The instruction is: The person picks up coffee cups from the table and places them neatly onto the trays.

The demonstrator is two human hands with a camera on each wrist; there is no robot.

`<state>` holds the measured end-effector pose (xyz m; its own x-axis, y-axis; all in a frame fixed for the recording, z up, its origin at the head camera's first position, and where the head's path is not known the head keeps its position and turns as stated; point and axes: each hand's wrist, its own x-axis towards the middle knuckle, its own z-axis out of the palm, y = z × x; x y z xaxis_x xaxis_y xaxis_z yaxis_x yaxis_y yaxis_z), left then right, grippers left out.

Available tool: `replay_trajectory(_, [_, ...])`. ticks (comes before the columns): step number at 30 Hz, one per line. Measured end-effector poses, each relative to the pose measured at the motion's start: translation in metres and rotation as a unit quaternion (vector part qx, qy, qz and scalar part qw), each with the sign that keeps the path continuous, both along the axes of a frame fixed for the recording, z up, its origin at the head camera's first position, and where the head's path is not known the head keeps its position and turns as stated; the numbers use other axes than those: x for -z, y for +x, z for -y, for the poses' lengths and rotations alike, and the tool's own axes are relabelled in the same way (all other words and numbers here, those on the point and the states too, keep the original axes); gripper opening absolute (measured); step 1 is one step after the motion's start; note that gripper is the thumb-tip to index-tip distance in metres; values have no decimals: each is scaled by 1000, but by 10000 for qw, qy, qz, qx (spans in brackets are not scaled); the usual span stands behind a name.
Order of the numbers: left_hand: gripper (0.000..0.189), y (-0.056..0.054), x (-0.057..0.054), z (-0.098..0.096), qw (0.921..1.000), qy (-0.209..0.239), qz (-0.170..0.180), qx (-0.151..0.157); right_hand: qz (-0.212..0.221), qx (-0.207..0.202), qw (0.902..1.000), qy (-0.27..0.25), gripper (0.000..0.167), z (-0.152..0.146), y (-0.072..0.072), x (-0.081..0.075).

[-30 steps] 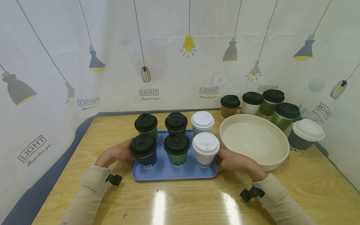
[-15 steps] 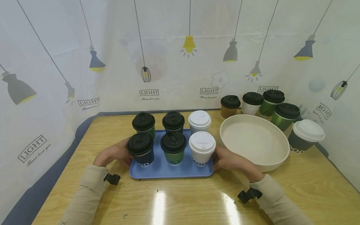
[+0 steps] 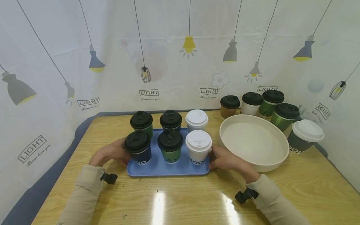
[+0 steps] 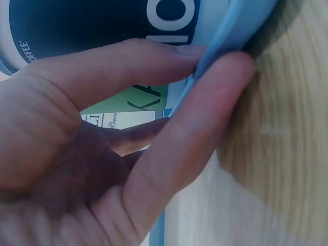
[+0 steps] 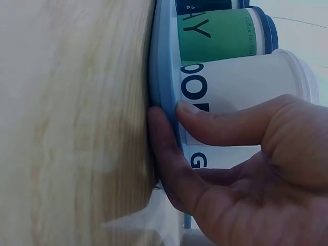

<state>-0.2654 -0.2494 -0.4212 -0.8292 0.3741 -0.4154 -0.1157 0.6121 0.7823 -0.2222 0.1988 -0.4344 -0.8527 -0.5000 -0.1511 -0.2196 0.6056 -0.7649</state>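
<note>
Left fingers [image 4: 187, 125] and right fingers [image 5: 171, 148] pinch the blue tray [image 3: 168, 170], its long axis running left to right

tray [image 3: 175, 170]: smooth plastic | cups [image 3: 171, 157]: paper | lids [image 3: 170, 140]: matt plastic | table [image 3: 135, 200]: glossy wood

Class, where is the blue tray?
In the head view, the blue tray is left of the cream bowl, its ends gripped by left hand and right hand.
</note>
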Motion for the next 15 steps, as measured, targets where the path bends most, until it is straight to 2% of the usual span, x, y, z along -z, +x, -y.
replay_trajectory(3, [93,0,-1,2,9999,-88,-21,53,-63,11,10000,-4,80,2,0,1])
replay_trajectory(10, [86,1,-2,5,9996,-218,-32,-156,47,51,10000,-27,80,8,-3,1])
replay_trajectory(15, [82,-1,-1,8,9993,-326,-42,-191,91,72,9999,-43,78,14,-6,0])
